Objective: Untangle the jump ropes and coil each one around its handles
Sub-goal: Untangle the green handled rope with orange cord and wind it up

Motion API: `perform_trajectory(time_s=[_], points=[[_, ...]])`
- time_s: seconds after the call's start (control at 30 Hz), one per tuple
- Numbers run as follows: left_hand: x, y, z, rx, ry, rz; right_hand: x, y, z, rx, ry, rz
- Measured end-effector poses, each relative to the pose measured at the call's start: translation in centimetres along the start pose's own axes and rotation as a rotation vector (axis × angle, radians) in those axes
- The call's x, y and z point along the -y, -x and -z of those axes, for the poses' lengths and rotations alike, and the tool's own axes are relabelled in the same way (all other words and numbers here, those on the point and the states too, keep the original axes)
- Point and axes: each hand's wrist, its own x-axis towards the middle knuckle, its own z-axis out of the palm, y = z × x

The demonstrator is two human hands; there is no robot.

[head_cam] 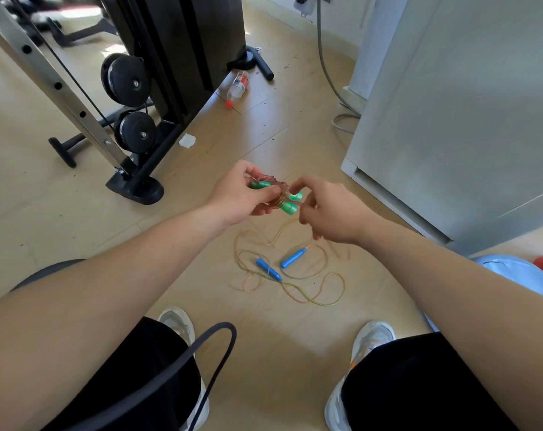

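Observation:
My left hand (243, 194) grips a pair of green jump-rope handles (288, 207) held side by side, with their thin rope wound in a coil (279, 194) around the middle. My right hand (326, 213) pinches the rope's end right beside the coil. Below, on the wooden floor, lies a second jump rope: two blue handles (293, 258) (268, 269) and a loose, looping multicoloured cord (298, 293) spread around them. No hand touches it.
A black weight machine (145, 98) stands at the left, a white appliance (450, 119) at the right. A plastic bottle (237, 88) and a grey cable (326, 73) lie behind. My shoes (369, 340) and a black strap (201, 353) are close below.

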Motion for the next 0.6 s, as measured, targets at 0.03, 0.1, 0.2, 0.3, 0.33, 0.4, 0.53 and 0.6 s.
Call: perform_trajectory(time_s=[0.03,0.1,0.2,0.3,0.33,0.4,0.53,0.6], points=[[0.0,-0.1,0.1,-0.003,-0.033,-0.017,0.0,0.0,0.2,0.023,-0.044,0.000],[0.1,0.0,0.1,0.010,-0.082,-0.048,0.0,0.1,0.6,0.127,-0.127,-0.035],[0.1,0.1,0.0,0.057,-0.124,-0.076,0.0,0.2,1.1,0.313,-0.300,-0.115],[-0.1,0.4,-0.2,0.130,-0.104,-0.084,-0.6,0.0,1.9,0.334,-0.538,-0.124],[-0.1,0.5,-0.2,0.149,-0.088,-0.083,-0.9,-0.1,2.2,0.324,-0.612,-0.113],[-0.2,0.5,-0.2,0.171,-0.078,-0.087,-1.4,-0.1,2.7,0.297,-0.692,-0.076],[-0.2,0.5,-0.1,0.153,-0.106,-0.096,-1.8,-0.4,2.4,0.111,-0.694,-0.073],[-0.3,0.6,-0.2,0.168,-0.112,-0.102,-1.9,-0.7,2.1,-0.037,-0.589,-0.059]])
